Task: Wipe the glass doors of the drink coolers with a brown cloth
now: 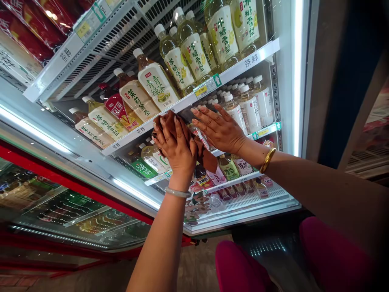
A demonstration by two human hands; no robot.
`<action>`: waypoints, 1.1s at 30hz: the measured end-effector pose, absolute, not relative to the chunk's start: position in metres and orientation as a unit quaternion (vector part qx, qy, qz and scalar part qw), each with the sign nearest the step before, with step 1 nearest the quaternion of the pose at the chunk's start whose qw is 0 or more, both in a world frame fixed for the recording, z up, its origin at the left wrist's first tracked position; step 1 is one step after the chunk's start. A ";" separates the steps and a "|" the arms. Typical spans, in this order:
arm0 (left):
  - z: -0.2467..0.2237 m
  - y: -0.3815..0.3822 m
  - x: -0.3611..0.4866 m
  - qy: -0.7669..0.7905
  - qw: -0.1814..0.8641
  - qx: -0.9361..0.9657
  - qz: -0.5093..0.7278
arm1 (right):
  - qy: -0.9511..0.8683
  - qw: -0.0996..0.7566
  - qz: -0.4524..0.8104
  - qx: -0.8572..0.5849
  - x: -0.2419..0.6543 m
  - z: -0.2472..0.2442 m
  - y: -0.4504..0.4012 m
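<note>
My left hand (178, 148), with a pale bangle at the wrist, presses a bunched brown cloth (208, 156) against the glass door of a drinks fridge. Its fingers lie over the cloth, and part of the cloth hangs out to the right below the palm. Beside it, my right hand (223, 129), wearing a gold bangle, lies flat with fingers stretched out and holds nothing. It appears to rest on the glass. Behind the glass stand a green tea bottle (158, 85) and several pear drink bottles (193, 52).
A shelf edge (188, 101) with price labels runs slanting behind the hands. Small white-capped bottles (251, 107) fill the shelf below it. The red frame (75, 182) of a neighbouring fridge lies to the left. My knees (240, 267) in magenta trousers are at the bottom, above the floor (197, 263).
</note>
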State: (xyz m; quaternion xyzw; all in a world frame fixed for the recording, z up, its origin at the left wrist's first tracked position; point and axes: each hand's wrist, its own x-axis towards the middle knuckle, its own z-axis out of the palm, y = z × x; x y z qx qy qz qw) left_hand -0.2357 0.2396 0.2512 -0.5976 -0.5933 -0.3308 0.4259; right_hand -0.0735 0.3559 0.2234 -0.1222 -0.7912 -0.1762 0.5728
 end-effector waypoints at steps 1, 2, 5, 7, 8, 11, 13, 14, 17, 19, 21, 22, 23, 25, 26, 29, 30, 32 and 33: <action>0.256 0.242 -0.232 -0.598 0.430 -0.585 -0.340 | -0.790 0.574 -0.176 -0.123 -0.074 0.223 0.356; 0.256 0.243 -0.227 -0.599 0.431 -0.582 -0.342 | -0.791 0.573 -0.176 -0.124 -0.074 0.223 0.356; 0.234 0.241 -0.216 -0.581 0.429 -0.616 -0.314 | -0.791 0.569 -0.186 -0.125 -0.073 0.224 0.355; 0.213 0.237 -0.216 -0.561 0.429 -0.649 -0.282 | -0.790 0.567 -0.195 -0.127 -0.072 0.224 0.354; 0.205 0.234 -0.218 -0.553 0.428 -0.663 -0.268 | -0.790 0.566 -0.197 -0.129 -0.072 0.225 0.354; 0.207 0.230 -0.232 -0.546 0.418 -0.681 -0.251 | -0.789 0.565 -0.202 -0.129 -0.072 0.224 0.354; 0.227 0.231 -0.240 -0.565 0.412 -0.660 -0.274 | -0.786 0.569 -0.208 -0.123 -0.073 0.224 0.355; 0.238 0.233 -0.242 -0.580 0.412 -0.638 -0.295 | -0.785 0.570 -0.208 -0.121 -0.073 0.224 0.356; 0.257 0.238 -0.238 -0.610 0.420 -0.576 -0.346 | -0.791 0.570 -0.186 -0.123 -0.075 0.223 0.357; 0.248 0.239 -0.229 -0.605 0.427 -0.579 -0.341 | -0.794 0.570 -0.171 -0.122 -0.075 0.223 0.357; 0.223 0.237 -0.222 -0.585 0.428 -0.616 -0.307 | -0.792 0.574 -0.174 -0.117 -0.074 0.223 0.357; 0.208 0.235 -0.220 -0.572 0.426 -0.640 -0.284 | -0.790 0.575 -0.179 -0.115 -0.074 0.223 0.357; 0.194 0.233 -0.220 -0.558 0.426 -0.661 -0.266 | -0.789 0.575 -0.182 -0.117 -0.073 0.223 0.356; 0.175 0.230 -0.224 -0.539 0.424 -0.687 -0.241 | -0.792 0.569 -0.181 -0.125 -0.073 0.224 0.356; 0.173 0.229 -0.229 -0.531 0.423 -0.694 -0.237 | -0.795 0.565 -0.177 -0.130 -0.073 0.224 0.356; 0.194 0.231 -0.242 -0.530 0.427 -0.684 -0.262 | -0.801 0.559 -0.167 -0.132 -0.072 0.224 0.355; 0.206 0.233 -0.244 -0.540 0.432 -0.666 -0.279 | -0.801 0.560 -0.167 -0.131 -0.073 0.224 0.355; 0.227 0.239 -0.243 -0.570 0.442 -0.618 -0.313 | -0.798 0.563 -0.171 -0.129 -0.073 0.223 0.355; 0.233 0.241 -0.239 -0.582 0.445 -0.598 -0.324 | -0.796 0.565 -0.175 -0.127 -0.073 0.223 0.355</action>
